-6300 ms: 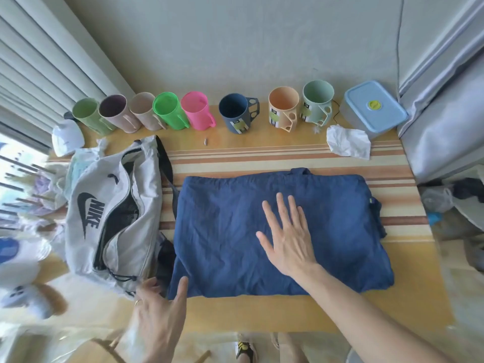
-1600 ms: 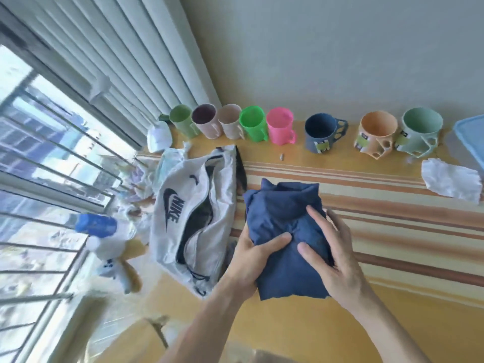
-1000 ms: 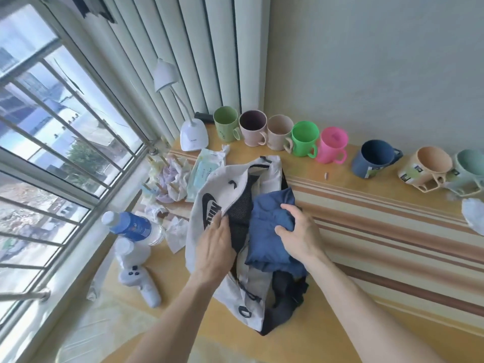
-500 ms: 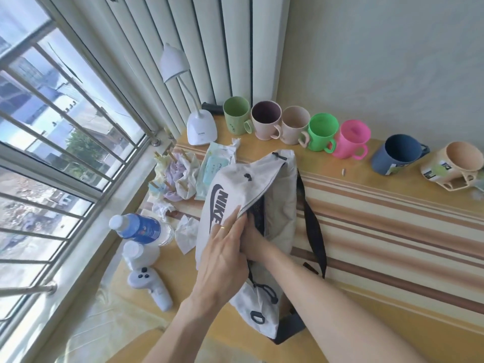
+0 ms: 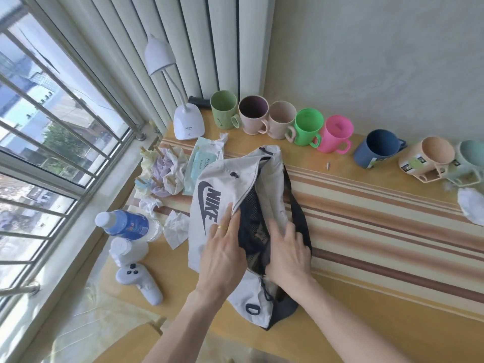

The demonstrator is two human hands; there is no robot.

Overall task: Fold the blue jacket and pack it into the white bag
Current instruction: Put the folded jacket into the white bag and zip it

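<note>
Looking down, we see the white bag (image 5: 222, 189) lying on the striped surface (image 5: 379, 231), its zip mouth open. Our left hand (image 5: 222, 254) lies flat on the bag's left panel, fingers extended, thumb at the opening's edge, gripping nothing firmly. Our right hand (image 5: 286, 254) presses flat on the bag's right side, fingers spread. Dark mesh lining shows inside the bag; we cannot tell whether the blue jacket lies there. Behind the bag stands a row of cups (image 5: 307, 127); a bottle (image 5: 125, 225) lies left of the bag.
</note>
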